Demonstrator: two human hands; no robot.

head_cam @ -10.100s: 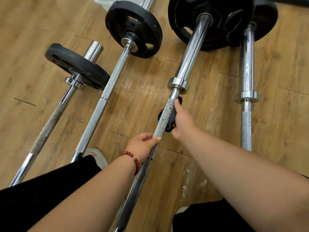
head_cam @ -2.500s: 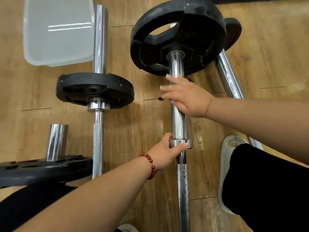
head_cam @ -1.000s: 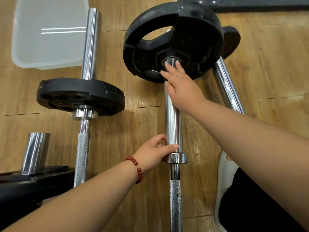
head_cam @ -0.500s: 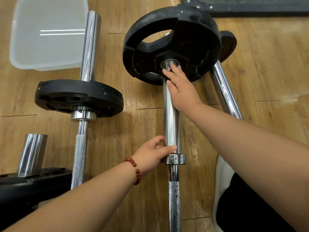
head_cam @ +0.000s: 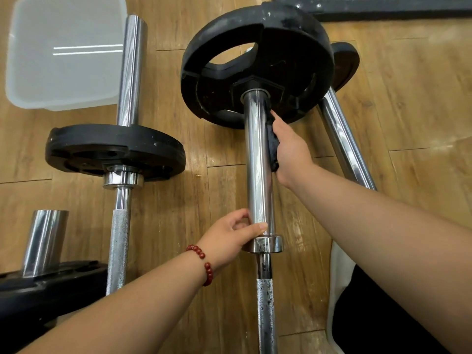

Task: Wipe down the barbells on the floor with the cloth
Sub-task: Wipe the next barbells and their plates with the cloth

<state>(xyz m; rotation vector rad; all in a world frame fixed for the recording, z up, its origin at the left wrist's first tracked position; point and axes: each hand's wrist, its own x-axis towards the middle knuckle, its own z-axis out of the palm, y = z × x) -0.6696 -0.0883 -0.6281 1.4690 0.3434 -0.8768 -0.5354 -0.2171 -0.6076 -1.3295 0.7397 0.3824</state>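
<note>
At ten o'clock, a cloudy white plastic tub [head_cam: 63, 52] sits on the wooden floor [head_cam: 408, 98]; what it holds cannot be told through its milky surface. The centre barbell [head_cam: 258, 162] runs from six to twelve o'clock, ending in a black plate [head_cam: 255, 62]. The right hand [head_cam: 291, 149] grips the dark cloth [head_cam: 271, 141] against the three o'clock side of the chrome sleeve, its fingers mostly hidden behind cloth and bar. The left hand [head_cam: 229, 236] pinches the same sleeve just above the collar, thumb across the front, fingers curled behind. The right forearm covers part of the barbell at two o'clock [head_cam: 342, 139]; the one at eight o'clock [head_cam: 46, 241] is cut off by the frame edge.
</note>
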